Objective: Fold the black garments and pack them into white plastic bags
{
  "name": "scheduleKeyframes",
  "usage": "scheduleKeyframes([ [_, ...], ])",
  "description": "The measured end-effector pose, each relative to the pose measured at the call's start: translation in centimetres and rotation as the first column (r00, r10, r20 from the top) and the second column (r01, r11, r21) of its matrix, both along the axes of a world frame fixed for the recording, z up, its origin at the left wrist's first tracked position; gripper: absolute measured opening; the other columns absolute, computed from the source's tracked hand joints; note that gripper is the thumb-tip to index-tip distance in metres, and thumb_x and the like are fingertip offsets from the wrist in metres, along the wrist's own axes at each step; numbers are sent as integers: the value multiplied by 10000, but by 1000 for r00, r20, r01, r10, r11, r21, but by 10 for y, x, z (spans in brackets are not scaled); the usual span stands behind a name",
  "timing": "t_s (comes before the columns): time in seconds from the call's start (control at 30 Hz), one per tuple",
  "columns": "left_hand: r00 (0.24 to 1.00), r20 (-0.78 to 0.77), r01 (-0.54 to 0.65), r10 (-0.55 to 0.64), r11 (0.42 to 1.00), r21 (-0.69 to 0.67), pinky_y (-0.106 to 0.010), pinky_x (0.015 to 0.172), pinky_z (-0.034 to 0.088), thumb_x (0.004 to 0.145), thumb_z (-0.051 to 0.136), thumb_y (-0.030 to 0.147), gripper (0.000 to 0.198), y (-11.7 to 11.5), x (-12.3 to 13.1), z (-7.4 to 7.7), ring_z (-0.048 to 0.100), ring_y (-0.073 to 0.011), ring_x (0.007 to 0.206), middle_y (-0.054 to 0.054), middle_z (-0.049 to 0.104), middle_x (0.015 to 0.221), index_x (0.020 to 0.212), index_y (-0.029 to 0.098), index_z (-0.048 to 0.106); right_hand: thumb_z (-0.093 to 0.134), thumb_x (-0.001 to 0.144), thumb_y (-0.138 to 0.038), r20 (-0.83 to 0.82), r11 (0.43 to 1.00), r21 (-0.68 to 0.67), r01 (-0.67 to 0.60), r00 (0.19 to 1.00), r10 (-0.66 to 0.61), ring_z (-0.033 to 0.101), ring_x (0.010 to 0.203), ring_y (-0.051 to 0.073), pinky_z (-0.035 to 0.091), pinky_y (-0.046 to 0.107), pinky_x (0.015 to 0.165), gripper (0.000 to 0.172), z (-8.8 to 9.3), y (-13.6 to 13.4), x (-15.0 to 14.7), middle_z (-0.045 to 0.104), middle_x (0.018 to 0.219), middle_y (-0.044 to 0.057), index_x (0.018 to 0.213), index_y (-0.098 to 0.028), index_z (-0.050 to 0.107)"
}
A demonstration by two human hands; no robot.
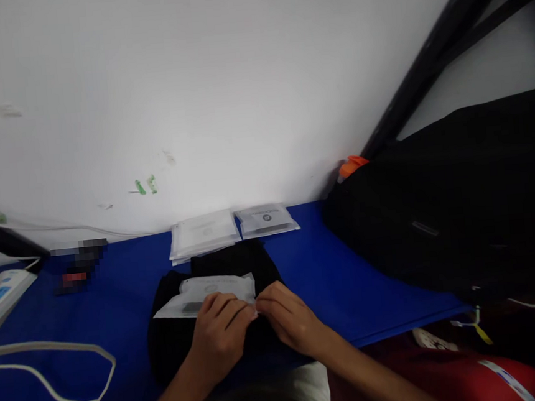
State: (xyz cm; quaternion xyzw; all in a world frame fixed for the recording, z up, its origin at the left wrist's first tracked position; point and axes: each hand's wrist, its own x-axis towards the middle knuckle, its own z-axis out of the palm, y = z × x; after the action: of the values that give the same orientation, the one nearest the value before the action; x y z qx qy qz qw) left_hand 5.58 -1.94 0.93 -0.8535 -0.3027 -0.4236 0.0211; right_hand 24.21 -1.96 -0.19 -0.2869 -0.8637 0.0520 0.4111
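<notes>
Looks like a light, floppy, kinda slick pouch (219, 285), over black cloth (169, 337), 6 o'clock from stacked pouches (203, 232); pinched by left hand (223, 330) and right hand (287, 316) around its 4 o'clock corner, best held by edges

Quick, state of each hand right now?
Left hand: closed on the near edge of the frosted packet.
Right hand: closed, pinching the packet's right end.

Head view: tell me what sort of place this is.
Probably a makeshift indoor work corner: a blue-covered surface set against a scuffed white wall, several printed translucent pouches, and a loose white cord.
</notes>
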Motion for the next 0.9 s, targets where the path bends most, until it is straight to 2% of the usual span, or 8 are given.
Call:
scheduleKeyframes([
  [0.13,997,-43,-59,60,998,34,-365,796,412,926,515,81,130,4,-15,1,586,-200,838,-29,694,812,900,160,614,411,897,-5,-3,1000,24,15,1000,-15,565,833,201,520,339,704,286,1,5,6,635,893,94,1081,-150,575],
  [0.27,987,-71,-144,148,988,53,-372,805,411,913,535,71,122,4,-37,-1,591,-211,865,-38,699,841,914,171,606,424,887,7,-65,1000,2,21,998,-21,568,865,207,527,341,702,298,-6,12,14,627,909,101,1091,-152,570],
  [0.37,980,-88,-173,177,984,47,-373,815,418,911,534,63,135,0,-55,-8,589,-212,876,-38,701,853,932,177,604,418,890,6,-68,999,-21,27,997,-28,577,877,210,535,353,714,312,-13,15,18,625,917,95,1103,-170,561],
  [0.57,944,-143,-288,297,954,83,-383,811,420,908,540,58,153,-7,-99,-23,570,-232,899,-58,698,883,987,172,608,451,902,-11,-91,987,-6,161,983,-161,597,887,219,530,372,724,279,-22,17,36,624,934,95,1083,-190,565],
  [0.63,952,-165,-257,259,966,32,-375,818,426,913,528,59,161,-10,-109,-26,571,-221,894,-51,686,883,985,179,608,457,912,-29,-85,986,-44,161,983,-164,603,899,226,533,380,732,261,-25,16,42,625,930,91,1076,-199,568],
  [0.73,970,-210,-154,126,980,-125,-357,816,449,924,532,108,104,-13,-109,-27,576,-209,901,-60,654,914,957,178,603,462,928,-64,-32,984,-141,112,993,-118,603,896,219,542,373,741,223,-28,12,47,629,915,83,1067,-196,575],
  [0.8,972,-227,-114,66,972,-208,-363,800,466,916,586,204,43,-14,-99,-27,578,-223,919,-79,636,957,942,171,595,446,926,-53,49,978,-191,79,996,-71,596,886,208,545,353,730,232,-27,9,50,634,938,88,1065,-183,579],
  [0.9,967,-249,-112,50,964,-242,-368,749,482,906,611,265,107,-9,-75,-27,582,-227,875,-83,630,951,943,166,592,386,905,-3,172,978,-196,64,985,-30,591,898,203,549,343,727,297,-19,4,49,643,984,103,1041,-167,592],
])
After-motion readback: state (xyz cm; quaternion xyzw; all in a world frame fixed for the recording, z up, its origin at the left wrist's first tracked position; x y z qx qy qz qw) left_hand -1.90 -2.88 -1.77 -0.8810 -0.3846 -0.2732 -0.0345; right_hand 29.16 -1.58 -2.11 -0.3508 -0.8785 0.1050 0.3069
